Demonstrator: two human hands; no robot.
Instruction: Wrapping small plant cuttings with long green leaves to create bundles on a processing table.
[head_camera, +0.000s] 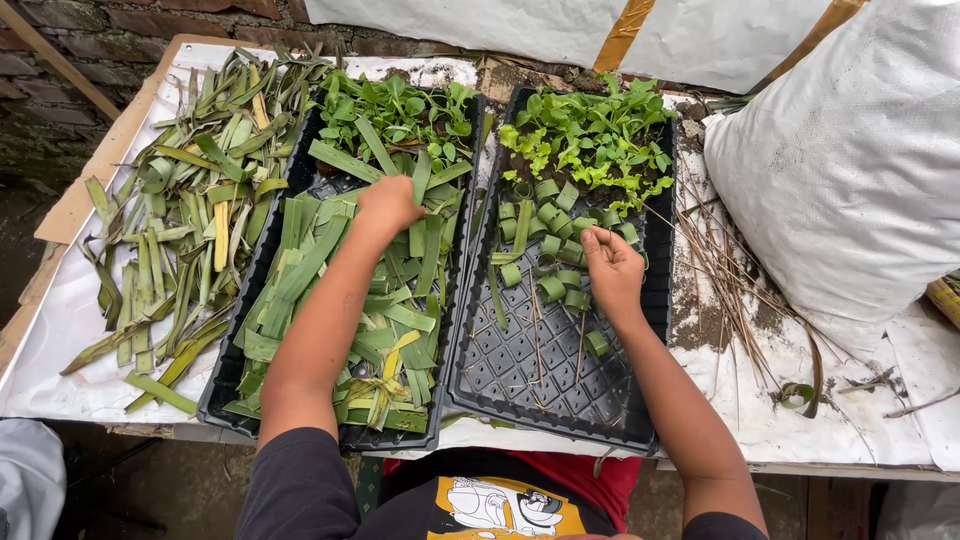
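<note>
Two black plastic trays stand side by side on a table. The left tray (225, 385) is full of cut green leaf strips (400, 320), with small seedlings (395, 110) at its far end. My left hand (388, 203) reaches into the strips and closes on one of them. The right tray (530, 375) holds seedlings (590, 135) at the back and several rolled leaf rings (552, 262) in the middle. Over those rings my right hand (612, 268) pinches a thin stick or leaf piece; what exactly it grips is too small to tell.
A heap of long loose leaves (185, 215) lies on the white sheet left of the trays. A big white sack (850, 170) fills the right side, with dry stalks (725, 275) and soil beside it. One leaf ring (797, 394) lies on the sheet at the right.
</note>
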